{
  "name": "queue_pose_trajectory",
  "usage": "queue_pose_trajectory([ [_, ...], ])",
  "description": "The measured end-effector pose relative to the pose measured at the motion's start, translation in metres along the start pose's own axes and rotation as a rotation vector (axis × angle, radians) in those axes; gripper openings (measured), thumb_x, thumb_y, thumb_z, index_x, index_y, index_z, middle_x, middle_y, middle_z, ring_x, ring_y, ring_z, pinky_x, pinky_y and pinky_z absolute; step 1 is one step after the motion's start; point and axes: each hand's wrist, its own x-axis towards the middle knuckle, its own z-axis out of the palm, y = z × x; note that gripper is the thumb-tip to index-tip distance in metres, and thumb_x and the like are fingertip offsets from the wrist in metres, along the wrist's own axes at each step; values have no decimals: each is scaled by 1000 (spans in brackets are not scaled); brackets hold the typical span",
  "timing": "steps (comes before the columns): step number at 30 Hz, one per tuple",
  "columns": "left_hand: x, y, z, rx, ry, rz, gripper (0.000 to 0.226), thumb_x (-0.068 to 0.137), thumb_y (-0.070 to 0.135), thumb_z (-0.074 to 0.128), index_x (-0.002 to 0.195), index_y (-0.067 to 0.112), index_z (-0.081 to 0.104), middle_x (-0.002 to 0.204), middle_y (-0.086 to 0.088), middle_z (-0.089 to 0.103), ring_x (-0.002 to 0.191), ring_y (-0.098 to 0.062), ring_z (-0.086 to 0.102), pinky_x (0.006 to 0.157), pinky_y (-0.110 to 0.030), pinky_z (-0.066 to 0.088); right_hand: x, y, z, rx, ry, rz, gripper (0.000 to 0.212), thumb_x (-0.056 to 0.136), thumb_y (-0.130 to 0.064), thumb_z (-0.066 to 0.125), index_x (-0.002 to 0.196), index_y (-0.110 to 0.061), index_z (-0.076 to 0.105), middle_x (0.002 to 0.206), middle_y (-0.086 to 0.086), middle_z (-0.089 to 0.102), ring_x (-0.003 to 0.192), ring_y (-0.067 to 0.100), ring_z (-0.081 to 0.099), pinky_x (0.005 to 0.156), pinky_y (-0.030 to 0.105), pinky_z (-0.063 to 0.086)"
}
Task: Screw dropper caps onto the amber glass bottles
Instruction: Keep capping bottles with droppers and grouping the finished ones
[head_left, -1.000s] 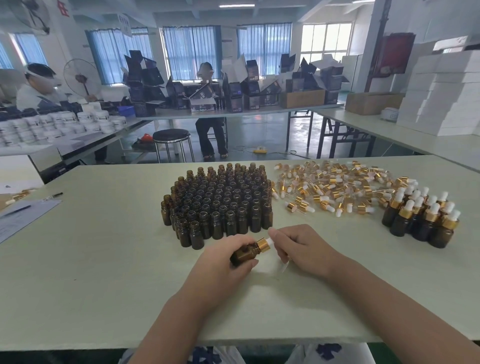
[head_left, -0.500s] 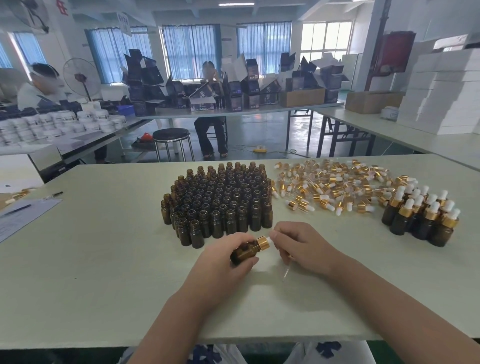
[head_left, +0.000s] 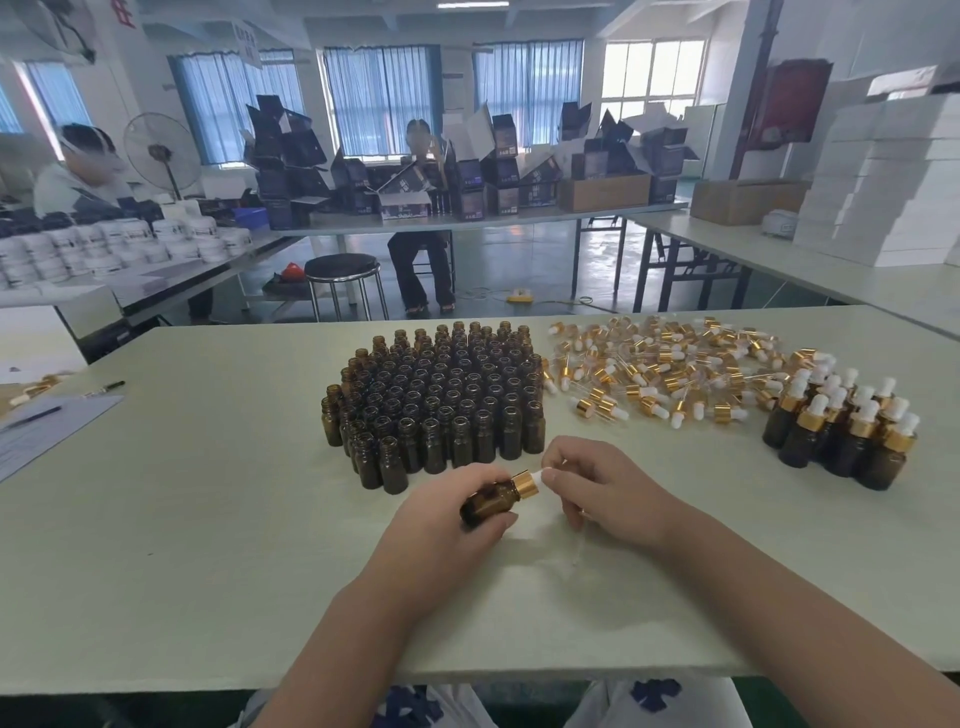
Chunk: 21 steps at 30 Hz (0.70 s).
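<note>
My left hand (head_left: 441, 525) grips a small amber glass bottle (head_left: 488, 503), tilted with its neck pointing right. A gold dropper cap (head_left: 525, 484) with a white bulb sits on that neck, and my right hand (head_left: 602, 491) pinches the bulb end. A thin glass pipette (head_left: 579, 540) sticks out below my right hand. Behind my hands stands a dense cluster of open amber bottles (head_left: 441, 400). A loose pile of gold dropper caps (head_left: 670, 369) lies to its right. Several capped bottles (head_left: 847, 431) stand at the far right.
The pale work table (head_left: 208, 519) ends in a front edge close to me. A clipboard with a pen (head_left: 47, 421) lies at the far left. Behind are other tables with boxes, white jars, a stool and two seated people.
My hands and the bottle have stayed almost in place; my right fingers have shifted slightly on the cap.
</note>
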Motion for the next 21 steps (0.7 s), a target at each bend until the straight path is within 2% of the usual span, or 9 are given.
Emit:
queue_pose_trajectory([
  [3,-1,-1,0,-7,-5,5,31,84,25,70,113,34,62,98,21,62,91,3,54,75,-7,38,-1,-2,1,8,8,-11,29,97,-19,50,69,-23,56,50,-7,56,47,3,51,53,11,40],
  [7,-1,-2,0,-10,-4,8,31,84,26,70,113,35,62,98,21,63,92,3,54,75,-8,39,-1,-5,3,-9,33,-16,47,98,-40,44,57,-19,53,48,-5,54,47,3,47,54,10,39],
  [10,0,-1,0,-9,-2,24,31,84,24,70,114,32,63,98,20,63,92,2,54,77,-11,41,-1,-6,5,-21,49,-16,45,91,-51,44,60,-22,54,50,-6,55,48,3,48,53,11,40],
  [15,0,0,0,-3,1,21,30,84,24,70,113,31,63,98,18,64,91,2,53,75,-11,40,-1,-3,4,-49,50,-23,38,95,-42,50,68,-15,57,52,-6,56,48,2,49,53,12,41],
  [21,-1,0,0,-12,-12,2,31,86,27,68,115,31,62,99,18,63,90,2,54,73,-12,41,-2,-4,0,-47,41,-26,22,94,-25,57,74,-18,62,52,-8,57,49,3,48,54,15,42],
])
